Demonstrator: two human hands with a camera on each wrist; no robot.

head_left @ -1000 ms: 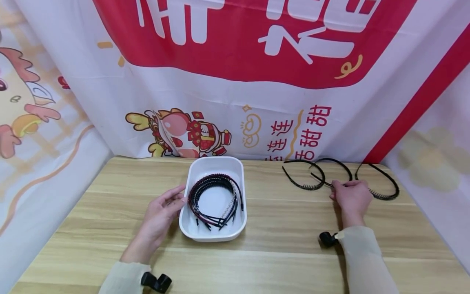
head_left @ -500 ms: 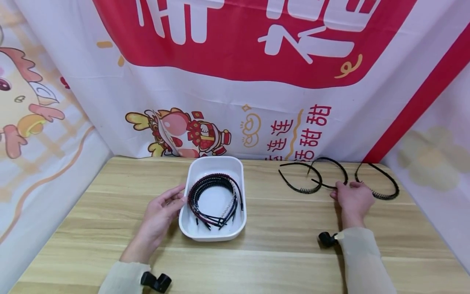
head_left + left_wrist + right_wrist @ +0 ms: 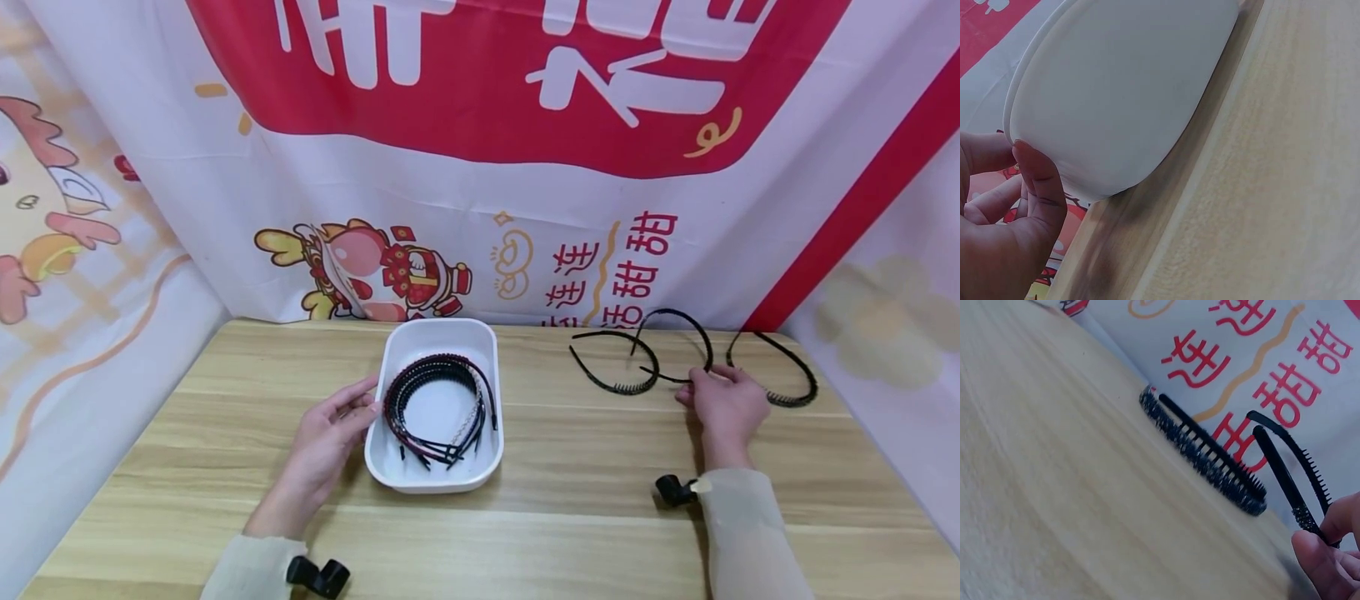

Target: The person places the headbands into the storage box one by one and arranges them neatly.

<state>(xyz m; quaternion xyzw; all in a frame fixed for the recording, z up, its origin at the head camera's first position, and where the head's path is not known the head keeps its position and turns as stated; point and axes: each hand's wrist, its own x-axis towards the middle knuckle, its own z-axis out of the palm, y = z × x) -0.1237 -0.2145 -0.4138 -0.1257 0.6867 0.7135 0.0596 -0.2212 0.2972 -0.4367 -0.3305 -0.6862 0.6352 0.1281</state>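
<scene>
My left hand [image 3: 326, 442] pinches the left rim of a white plastic box [image 3: 435, 485], thumb and fingers on its edge in the left wrist view. Inside the box lies a ring of several headbands [image 3: 405, 392], mostly black, some dark red, one chain-like. At the right, my right hand [image 3: 726, 406] pinches a black toothed headband [image 3: 703, 333] near its bend; in the right wrist view this held headband [image 3: 1275, 462] is raised, its free ends pointing away. To its left a black headband [image 3: 633, 388] with glittering trim lies on the table. Another black headband [image 3: 797, 400] lies right of the hand.
The wooden table [image 3: 570, 517] ends at a printed cloth backdrop [image 3: 465, 200] close behind the headbands. Side cloths [image 3: 885, 350] bound it left and right. A black camera mount [image 3: 318, 577] sticks out from each sleeve.
The right hand has shifted slightly right and lifted the pinched headband, whose curve now stands higher and apart from the left one. That left headband shifted a little left earlier. The left hand stays put.
</scene>
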